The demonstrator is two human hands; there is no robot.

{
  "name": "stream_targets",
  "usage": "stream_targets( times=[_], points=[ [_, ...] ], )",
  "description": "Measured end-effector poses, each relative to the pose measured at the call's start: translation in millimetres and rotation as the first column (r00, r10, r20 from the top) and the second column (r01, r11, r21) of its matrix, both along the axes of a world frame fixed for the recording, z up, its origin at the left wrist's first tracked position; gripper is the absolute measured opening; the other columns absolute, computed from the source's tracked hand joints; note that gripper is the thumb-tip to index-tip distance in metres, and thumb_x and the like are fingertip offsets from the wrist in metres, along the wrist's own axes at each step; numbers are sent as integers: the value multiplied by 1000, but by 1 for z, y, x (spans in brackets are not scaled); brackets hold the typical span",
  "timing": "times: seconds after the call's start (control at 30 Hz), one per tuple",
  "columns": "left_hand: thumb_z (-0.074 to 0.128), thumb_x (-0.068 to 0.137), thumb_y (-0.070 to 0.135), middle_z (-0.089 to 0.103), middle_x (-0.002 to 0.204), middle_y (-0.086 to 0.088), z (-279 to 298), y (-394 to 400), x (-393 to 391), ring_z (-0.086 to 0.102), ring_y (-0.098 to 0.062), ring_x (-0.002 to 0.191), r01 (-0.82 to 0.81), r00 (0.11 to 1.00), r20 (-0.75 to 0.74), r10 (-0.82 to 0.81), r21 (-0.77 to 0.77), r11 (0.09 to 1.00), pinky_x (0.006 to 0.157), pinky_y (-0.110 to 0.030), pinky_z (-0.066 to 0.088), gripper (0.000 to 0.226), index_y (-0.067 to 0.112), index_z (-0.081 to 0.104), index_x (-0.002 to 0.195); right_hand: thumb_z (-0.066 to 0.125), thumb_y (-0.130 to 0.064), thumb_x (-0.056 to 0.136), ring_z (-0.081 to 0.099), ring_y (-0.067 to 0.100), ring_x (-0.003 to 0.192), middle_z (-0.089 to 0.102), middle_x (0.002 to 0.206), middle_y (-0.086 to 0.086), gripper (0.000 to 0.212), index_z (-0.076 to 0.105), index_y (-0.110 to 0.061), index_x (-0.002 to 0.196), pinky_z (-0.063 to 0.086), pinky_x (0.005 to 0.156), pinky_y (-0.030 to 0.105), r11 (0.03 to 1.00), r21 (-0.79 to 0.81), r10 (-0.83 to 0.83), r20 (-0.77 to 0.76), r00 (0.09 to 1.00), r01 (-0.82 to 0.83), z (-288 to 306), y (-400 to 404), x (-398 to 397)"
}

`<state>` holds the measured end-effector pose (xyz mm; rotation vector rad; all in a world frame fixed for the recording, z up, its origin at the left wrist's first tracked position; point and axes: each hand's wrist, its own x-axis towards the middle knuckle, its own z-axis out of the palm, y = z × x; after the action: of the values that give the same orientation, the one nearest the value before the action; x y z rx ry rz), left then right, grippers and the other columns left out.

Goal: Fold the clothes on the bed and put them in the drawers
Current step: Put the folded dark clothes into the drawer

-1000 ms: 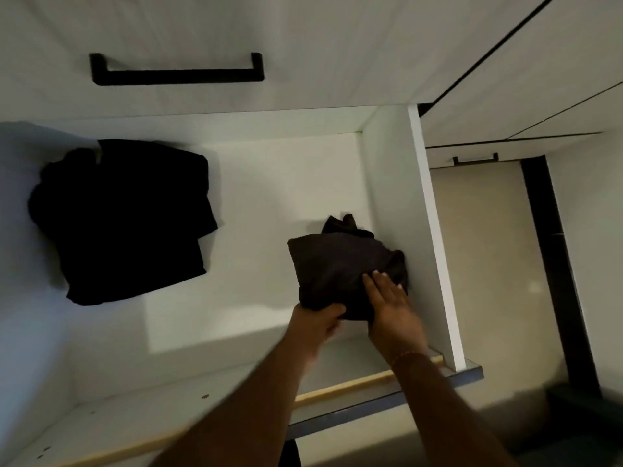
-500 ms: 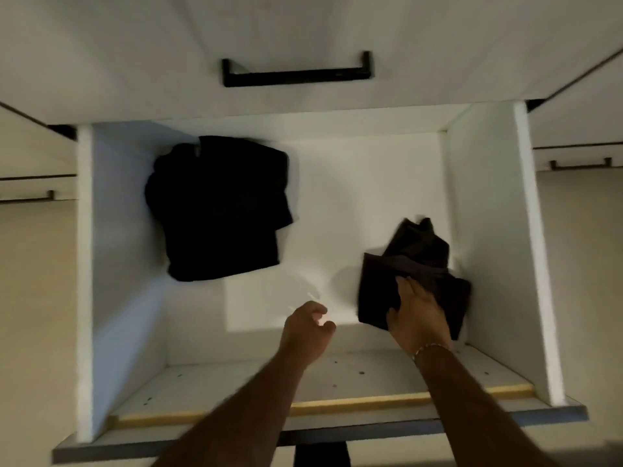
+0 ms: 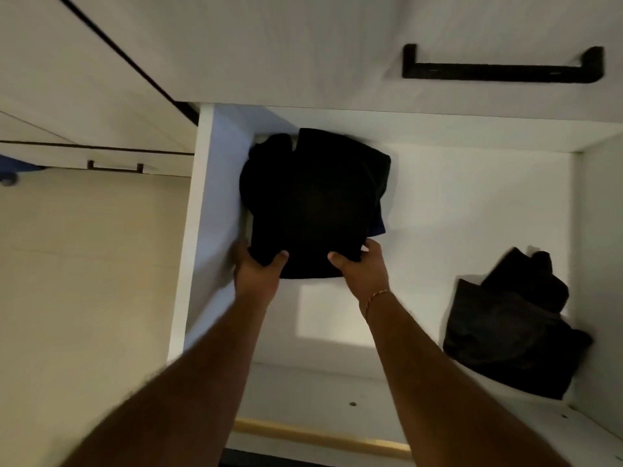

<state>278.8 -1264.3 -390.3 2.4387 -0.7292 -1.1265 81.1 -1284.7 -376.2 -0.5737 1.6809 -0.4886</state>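
Note:
An open white drawer (image 3: 202, 264) fills the view. A stack of folded black clothes (image 3: 313, 200) lies in its back left corner, against the left wall. My left hand (image 3: 258, 271) grips the stack's near left edge, thumb on top. My right hand (image 3: 362, 267) grips the near right edge the same way. A dark brown folded garment (image 3: 509, 328) lies alone at the drawer's right side, near the right wall, with no hand on it.
A closed white drawer front with a black handle (image 3: 502, 67) sits above the open drawer. Another cabinet with a small handle (image 3: 114, 166) stands to the left. Beige floor (image 3: 84, 281) lies left of the drawer. The drawer's front rim (image 3: 320, 436) is near my arms.
My right hand let go of the dark brown garment at the right. Both hands moved left and took hold of the black stack's near edge. The view swung left.

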Motion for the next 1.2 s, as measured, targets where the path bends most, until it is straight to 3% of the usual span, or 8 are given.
stream_targets(
  times=[0.23,0.4,0.57,0.7,0.8,0.9,1.03,1.2],
  points=[
    [72,96,34,71,99,-4,9,-13,5,70,-33,102,30,999,-22,-32,-101,994,91,-41,56,19,17,67,104,86,-40,81,67,25,107,73,111,0,40,69,-20,111,57,92,34,983,38,-181,3,983,181,-3,-12,5],
    [73,90,31,77,104,-1,39,-15,-4,74,-22,101,-145,965,-253,71,-288,947,88,-41,63,27,22,72,115,88,-33,77,70,24,98,74,100,-2,30,74,-19,99,61,88,37,956,-54,-292,-160,943,287,13,-17,15],
    [68,86,15,73,120,-12,54,-49,3,71,-35,111,-384,749,-613,252,-92,919,88,-42,62,49,12,63,134,86,-33,82,70,26,100,73,106,2,35,69,-15,106,60,88,38,959,-106,-279,-171,945,264,32,-29,13],
    [71,97,34,74,108,-3,64,-84,10,70,-30,106,-207,906,-395,151,-102,973,97,-43,56,34,14,68,125,84,-47,82,70,29,100,72,108,6,49,66,-11,109,60,90,41,953,70,-296,16,955,295,42,-63,-1],
    [55,105,33,64,84,5,76,-98,10,64,-24,90,72,995,-61,-82,-156,985,90,-35,51,30,10,71,117,81,-50,82,68,34,103,71,111,9,59,64,-7,117,59,95,46,995,62,-67,-212,975,82,49,-83,-1],
    [51,106,29,64,90,0,87,-107,8,62,-26,96,11,998,-53,-18,-133,991,90,-35,47,31,10,68,124,78,-47,86,67,35,107,71,115,10,56,65,-8,123,57,99,48,1000,11,31,-340,940,-29,60,-92,4],
    [59,101,22,69,123,-15,115,-117,2,67,-37,114,-360,805,-483,344,63,931,102,-50,56,29,11,63,128,82,-35,87,68,33,108,71,121,9,53,64,-12,131,58,97,49,979,67,-192,-22,981,193,78,-94,2],
    [63,98,13,80,82,-6,138,-124,1,79,-25,72,-450,615,-713,336,32,893,66,-37,64,11,20,63,106,83,-25,85,72,37,108,74,120,12,48,67,-15,130,59,92,55,907,20,-407,306,861,422,104,-104,-3]
  ],
)
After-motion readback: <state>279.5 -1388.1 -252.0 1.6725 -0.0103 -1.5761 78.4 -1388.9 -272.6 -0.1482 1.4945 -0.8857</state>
